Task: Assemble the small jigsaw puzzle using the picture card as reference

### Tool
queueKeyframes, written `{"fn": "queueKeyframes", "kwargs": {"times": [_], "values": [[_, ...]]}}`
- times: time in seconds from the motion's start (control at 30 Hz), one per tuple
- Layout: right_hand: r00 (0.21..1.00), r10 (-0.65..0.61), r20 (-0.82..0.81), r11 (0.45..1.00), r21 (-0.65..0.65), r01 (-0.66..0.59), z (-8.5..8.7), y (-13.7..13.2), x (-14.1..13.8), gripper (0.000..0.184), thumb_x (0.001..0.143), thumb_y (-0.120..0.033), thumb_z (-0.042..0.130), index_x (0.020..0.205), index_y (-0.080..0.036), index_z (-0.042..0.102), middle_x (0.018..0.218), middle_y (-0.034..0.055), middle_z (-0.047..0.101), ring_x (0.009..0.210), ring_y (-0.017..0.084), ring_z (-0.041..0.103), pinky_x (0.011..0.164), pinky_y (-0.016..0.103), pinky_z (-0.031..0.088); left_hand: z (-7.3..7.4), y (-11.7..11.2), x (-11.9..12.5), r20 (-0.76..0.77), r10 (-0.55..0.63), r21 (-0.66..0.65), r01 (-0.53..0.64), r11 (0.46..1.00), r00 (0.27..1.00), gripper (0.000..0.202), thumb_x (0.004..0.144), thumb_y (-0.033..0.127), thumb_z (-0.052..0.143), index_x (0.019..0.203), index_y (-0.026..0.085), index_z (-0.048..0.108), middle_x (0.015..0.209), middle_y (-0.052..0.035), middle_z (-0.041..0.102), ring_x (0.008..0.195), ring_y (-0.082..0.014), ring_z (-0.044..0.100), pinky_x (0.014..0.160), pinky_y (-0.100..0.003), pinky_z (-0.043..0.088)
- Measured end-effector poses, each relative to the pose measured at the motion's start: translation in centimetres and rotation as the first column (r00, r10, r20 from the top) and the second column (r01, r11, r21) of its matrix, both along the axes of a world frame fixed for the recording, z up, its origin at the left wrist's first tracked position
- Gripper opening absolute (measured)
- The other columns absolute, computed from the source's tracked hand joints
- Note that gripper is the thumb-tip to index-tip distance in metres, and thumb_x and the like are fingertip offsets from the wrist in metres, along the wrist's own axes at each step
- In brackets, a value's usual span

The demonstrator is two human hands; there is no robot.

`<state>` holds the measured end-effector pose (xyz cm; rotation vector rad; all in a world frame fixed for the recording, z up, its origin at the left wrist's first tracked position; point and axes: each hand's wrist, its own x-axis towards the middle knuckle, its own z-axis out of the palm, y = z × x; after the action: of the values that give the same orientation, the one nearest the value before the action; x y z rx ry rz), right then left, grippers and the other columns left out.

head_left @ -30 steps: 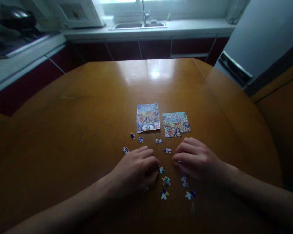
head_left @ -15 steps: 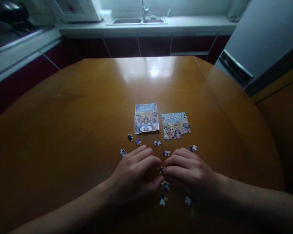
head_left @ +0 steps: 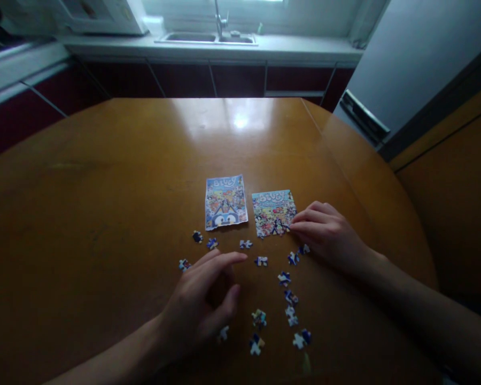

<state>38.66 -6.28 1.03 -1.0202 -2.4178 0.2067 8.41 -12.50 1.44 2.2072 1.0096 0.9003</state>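
Note:
My right hand (head_left: 331,230) is at the lower right edge of the partly joined jigsaw puzzle (head_left: 273,208). Its fingertips are pinched on a small puzzle piece, mostly hidden by the fingers, against that edge. My left hand (head_left: 204,297) hovers over the near part of the table, index finger stretched out and thumb apart, holding nothing. Loose pieces lie around it: a white-and-purple piece (head_left: 261,261) beyond the index fingertip, a multicoloured piece (head_left: 259,318) right of the thumb, and a pale piece (head_left: 223,333) partly covered below the hand.
A creased picture sheet (head_left: 226,202) lies left of the puzzle on the brown wooden table (head_left: 144,160). Several more loose pieces, among them a blue-and-white piece (head_left: 284,278), run down between my hands. Beyond the table are a counter with a sink (head_left: 190,37) and a fridge (head_left: 401,64).
My right hand has moved up and right to the puzzle's edge, taking the small piece from between my hands. My left hand has drawn away leftward and opened. The view has shifted slightly.

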Motion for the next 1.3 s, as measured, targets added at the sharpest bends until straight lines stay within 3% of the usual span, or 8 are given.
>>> {"fn": "queueKeyframes", "kwargs": {"times": [0.37, 0.57, 0.77, 0.9, 1.03, 1.17, 1.3], "values": [[0.996, -0.016, 0.086, 1.0, 0.025, 0.014, -0.02, -0.15, -0.53, 0.017, 0.095, -0.019, 0.057, 0.09, -0.022, 0.073, 0.098, 0.0066, 0.071, 0.09, 0.021, 0.056, 0.08, 0.038, 0.043, 0.18, -0.04, 0.02, 0.007, 0.041, 0.016, -0.041, 0.999, 0.999, 0.037, 0.087, 0.007, 0.052, 0.122, 0.019, 0.055, 0.079, 0.0003, 0.059, 0.066, -0.0107, 0.057, 0.06, -0.022, 0.049], [0.988, -0.019, 0.151, 1.0, 0.017, 0.017, -0.03, -0.27, -0.34, 0.02, 0.092, -0.013, 0.056, 0.099, -0.021, 0.073, 0.106, 0.0085, 0.069, 0.095, 0.023, 0.053, 0.084, 0.04, 0.043, 0.2, -0.13, -0.13, -0.008, 0.055, 0.019, -0.055, 0.998, 0.998, 0.036, 0.088, 0.007, 0.052, 0.122, 0.019, 0.055, 0.081, -0.0002, 0.06, 0.069, -0.0109, 0.057, 0.061, -0.021, 0.048], [0.998, -0.022, 0.057, 1.0, 0.008, 0.022, 0.25, -0.5, -0.58, 0.021, 0.093, -0.014, 0.056, 0.102, -0.021, 0.073, 0.106, 0.0098, 0.067, 0.096, 0.024, 0.052, 0.083, 0.04, 0.046, 0.18, -0.06, -0.14, 0.008, 0.054, 0.031, -0.054, 0.998, 0.999, 0.034, 0.089, 0.007, 0.051, 0.121, 0.018, 0.055, 0.08, -0.0004, 0.06, 0.067, -0.0108, 0.057, 0.059, -0.021, 0.048], [0.997, -0.018, 0.081, 0.999, -0.03, 0.02, 0.24, -0.57, -0.84, 0.021, 0.093, -0.016, 0.057, 0.102, -0.024, 0.074, 0.108, 0.0103, 0.065, 0.098, 0.025, 0.051, 0.084, 0.042, 0.047, 0.18, 0.03, -0.09, -0.001, 0.059, 0.029, -0.059, 0.998, 0.998, 0.033, 0.089, 0.008, 0.051, 0.119, 0.019, 0.057, 0.079, -0.0003, 0.06, 0.066, -0.0112, 0.057, 0.057, -0.021, 0.047], [1.0, -0.019, 0.021, 0.998, -0.064, 0.021, 0.12, -0.45, -0.77, 0.027, 0.091, -0.009, 0.055, 0.104, -0.024, 0.073, 0.109, 0.0099, 0.065, 0.1, 0.025, 0.051, 0.086, 0.043, 0.048, 0.18, 0.09, 0.01, 0.025, 0.056, 0.056, -0.058, 0.997, 0.998, 0.03, 0.089, 0.008, 0.051, 0.116, 0.019, 0.058, 0.076, 0.0, 0.059, 0.063, -0.0112, 0.056, 0.056, -0.022, 0.046], [0.978, -0.112, -0.175, 0.994, -0.029, 0.109, 0.28, -0.08, -0.24, 0.032, 0.087, 0.0, 0.049, 0.096, -0.019, 0.073, 0.101, 0.01, 0.065, 0.095, 0.024, 0.053, 0.079, 0.04, 0.048, 0.11, 0.1, 0.05, 0.02, 0.063, 0.061, -0.064, 0.996, 0.998, 0.03, 0.089, 0.008, 0.051, 0.116, 0.019, 0.058, 0.076, 0.0004, 0.06, 0.063, -0.0107, 0.056, 0.059, -0.022, 0.047], [0.979, -0.127, -0.161, 0.992, -0.028, 0.124, 0.23, 0.11, 0.1, 0.032, 0.086, 0.001, 0.051, 0.089, -0.021, 0.074, 0.099, 0.0093, 0.064, 0.094, 0.023, 0.052, 0.078, 0.04, 0.048, 0.02, 0.09, -0.01, 0.018, 0.067, 0.058, -0.068, 0.996, 0.998, 0.03, 0.089, 0.007, 0.051, 0.116, 0.018, 0.058, 0.076, 0.0004, 0.06, 0.065, -0.0107, 0.057, 0.062, -0.023, 0.048]]}}
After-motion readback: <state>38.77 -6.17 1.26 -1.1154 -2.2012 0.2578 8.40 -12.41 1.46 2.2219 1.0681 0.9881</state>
